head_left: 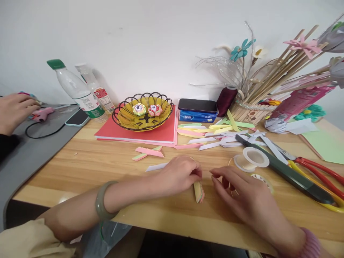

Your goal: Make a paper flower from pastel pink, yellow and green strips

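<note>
My left hand (180, 175) pinches a small bundle of folded paper strips (198, 192), yellow, green and pink, just above the wooden table. The bundle's upper part is hidden by my fingers. To its right, my right hand (242, 193) has thumb and fingers bent close together in a pinch; whatever lies between them is too thin to make out. Behind that hand stands a spool of pale thread (248, 160), and a second, flatter spool (262, 182) is partly covered by it. A white strip (156, 167) and crossed pink and green strips (149, 152) lie beyond my left hand.
Loose paper strips (215, 135) spread across the back, beside scissors (317, 165) and a dark green-handled tool (290, 172). A yellow basket (126, 120) with two paper flowers rests on red paper (107, 134). Bottles (77, 89) and another person's hand (16, 109) are at left.
</note>
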A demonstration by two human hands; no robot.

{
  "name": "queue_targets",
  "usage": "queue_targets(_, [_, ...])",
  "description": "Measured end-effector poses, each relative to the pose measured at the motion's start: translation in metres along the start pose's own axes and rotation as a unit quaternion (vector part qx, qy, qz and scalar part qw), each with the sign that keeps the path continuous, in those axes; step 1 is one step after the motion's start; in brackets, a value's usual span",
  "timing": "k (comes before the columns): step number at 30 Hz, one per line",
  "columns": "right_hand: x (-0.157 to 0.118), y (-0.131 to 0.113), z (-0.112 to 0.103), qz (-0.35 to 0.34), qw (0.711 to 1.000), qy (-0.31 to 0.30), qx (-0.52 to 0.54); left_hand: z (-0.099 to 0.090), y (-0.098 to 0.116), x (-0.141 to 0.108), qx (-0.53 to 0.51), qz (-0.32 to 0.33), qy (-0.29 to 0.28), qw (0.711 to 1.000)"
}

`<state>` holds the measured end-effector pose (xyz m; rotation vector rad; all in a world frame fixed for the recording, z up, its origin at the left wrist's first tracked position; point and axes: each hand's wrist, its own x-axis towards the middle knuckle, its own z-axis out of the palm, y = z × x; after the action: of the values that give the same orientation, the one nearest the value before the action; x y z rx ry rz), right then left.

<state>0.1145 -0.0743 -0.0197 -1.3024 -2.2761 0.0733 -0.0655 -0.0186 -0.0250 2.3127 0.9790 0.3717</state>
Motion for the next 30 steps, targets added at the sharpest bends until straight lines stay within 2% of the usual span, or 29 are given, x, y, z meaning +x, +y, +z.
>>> queue_targets(2, [0.002, 0.003, 0.002, 0.020, 0.999, -0.038, 0.032, -0.001, -0.003, 0.000, -0.023, 0.013, -0.002, 1.000])
queue_targets(5, [0.005, 0.006, 0.007, -0.003, 0.996, -0.083, 0.041, -0.001, -0.006, 0.000, -0.054, 0.032, 0.001, 0.998])
queue_targets(9, [0.007, 0.006, 0.010, -0.027, 0.993, -0.113, 0.035, -0.002, -0.009, 0.000, -0.086, 0.049, -0.003, 0.995])
queue_targets(14, [0.008, 0.008, 0.008, -0.063, 0.991, -0.114, 0.012, -0.002, -0.009, 0.001, -0.093, 0.049, -0.008, 0.994])
queue_targets(19, [0.008, 0.007, 0.008, -0.087, 0.993, -0.082, -0.019, -0.003, -0.007, 0.002, -0.097, 0.040, -0.004, 0.994])
queue_targets(24, [0.010, 0.005, 0.013, -0.026, 0.996, -0.082, -0.003, -0.004, -0.004, 0.002, -0.106, 0.025, 0.006, 0.994])
queue_targets(30, [0.012, 0.001, 0.016, 0.038, 0.993, -0.107, 0.023, -0.007, 0.000, 0.004, -0.102, 0.007, -0.013, 0.995])
